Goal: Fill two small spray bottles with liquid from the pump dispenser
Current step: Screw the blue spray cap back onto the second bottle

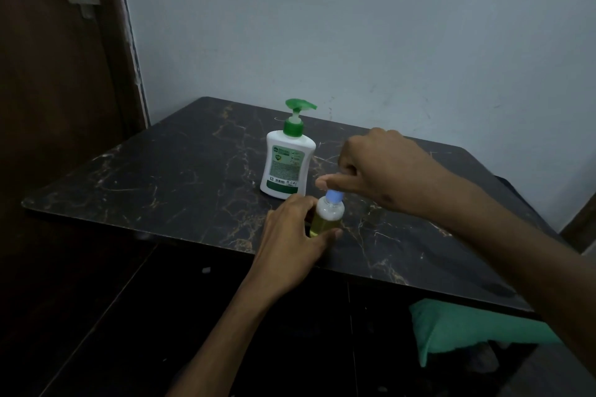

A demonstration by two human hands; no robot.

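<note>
Hands first: our left hand (292, 237) wraps the lower body of the small spray bottle (327, 214), thumb across the front and fingers curled round the far side, pinning it upright on the surface (167, 177). Our right hand (377, 164) comes in from above, thumb and fingers pinched on the blue cap (334, 196) at the neck. We judge this as screwing the cap on or off; we can't tell which.

Bottle sits near the front edge of the surface, just in front of the pump dispenser (288, 161) and slightly to its right, not touching it. Yellow-green liquid fills roughly the lower half; the upper part looks clear. Only 1 spray bottle is in view; we can't see the 2nd.

Handling, our read:
- Bottle is small, light, thin clear plastic. It will likely flex if squeezed hard, and with the cap loose that could push liquid up and out. Hold low and firm, not tight.
- Liquid looks soapy, so any drip on the wall makes it slippery. The polished marble-look surface gives little friction, so the left hand has to take all the twist reaction.
- Cap is tiny: fingertip pinch only, turned square to the neck to avoid cross-threading.
- Dispenser is bigger, heavier, broad-based and stable; press the green pump head (298, 104) straight down, nozzle over the bottle's mouth.

Green cloth (464, 325) lies below the front edge on the right.
</note>
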